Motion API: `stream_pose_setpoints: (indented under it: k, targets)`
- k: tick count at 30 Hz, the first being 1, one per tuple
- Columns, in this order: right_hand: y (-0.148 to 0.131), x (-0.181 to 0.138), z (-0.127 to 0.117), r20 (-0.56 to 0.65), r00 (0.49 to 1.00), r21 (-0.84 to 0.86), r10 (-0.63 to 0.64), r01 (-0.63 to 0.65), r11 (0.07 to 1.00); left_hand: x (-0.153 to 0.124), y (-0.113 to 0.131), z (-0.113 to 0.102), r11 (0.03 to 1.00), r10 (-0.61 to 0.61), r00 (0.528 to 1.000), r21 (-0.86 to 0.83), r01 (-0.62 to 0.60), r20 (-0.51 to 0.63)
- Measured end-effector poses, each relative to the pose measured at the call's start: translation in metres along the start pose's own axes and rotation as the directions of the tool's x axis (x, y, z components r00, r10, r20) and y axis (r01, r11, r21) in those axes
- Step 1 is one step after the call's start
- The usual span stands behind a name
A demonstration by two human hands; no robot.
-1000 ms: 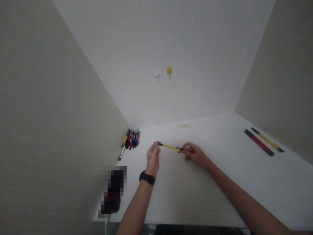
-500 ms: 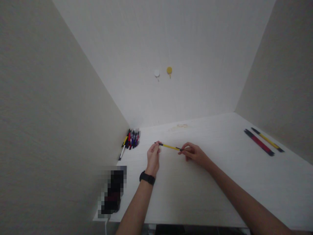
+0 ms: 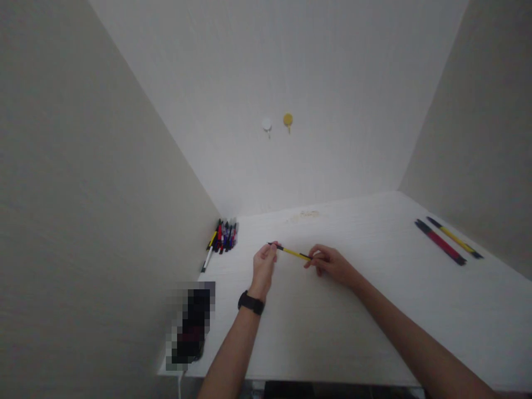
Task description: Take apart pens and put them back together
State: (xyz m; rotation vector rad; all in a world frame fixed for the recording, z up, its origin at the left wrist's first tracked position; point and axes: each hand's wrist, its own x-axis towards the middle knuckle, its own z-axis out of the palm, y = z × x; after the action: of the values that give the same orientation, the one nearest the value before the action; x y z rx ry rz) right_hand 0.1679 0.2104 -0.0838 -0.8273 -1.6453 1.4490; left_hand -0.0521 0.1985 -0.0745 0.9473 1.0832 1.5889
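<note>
A yellow pen [image 3: 296,254] with black ends is stretched between my two hands above the white table. My left hand [image 3: 264,266], with a black watch on its wrist, pinches the pen's black tip end. At the other end, my right hand [image 3: 330,263] grips the black clip end between thumb and fingers, hiding part of it. The pen slants slightly downward to the right.
Several pens [image 3: 226,237] lie bunched in the back left corner, with a white pen [image 3: 208,259] in front. Red pens [image 3: 440,242] and yellow pens [image 3: 455,237] lie at the right. A blurred dark object [image 3: 193,327] sits front left. Two hooks [image 3: 288,119] are on the wall.
My left hand has shifted slightly to the right with the pen's tip end. The pen's other end has dipped a little, still in my right hand.
</note>
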Motion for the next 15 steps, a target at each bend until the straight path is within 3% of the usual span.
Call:
stream_pose_setpoints:
  k: [10, 15]
  targets:
    - [-0.010, -0.002, 0.001, 0.122, 0.991, -0.038, 0.063, -0.059, 0.998, 0.002, -0.004, -0.001, 1.000, 0.011, 1.000, -0.018, -0.011, -0.021]
    - [-0.014, -0.004, 0.002, 0.145, 0.987, -0.122, 0.063, -0.045, 0.991, 0.003, -0.006, -0.003, 1.000, 0.007, 1.000, 0.014, -0.008, 0.025]
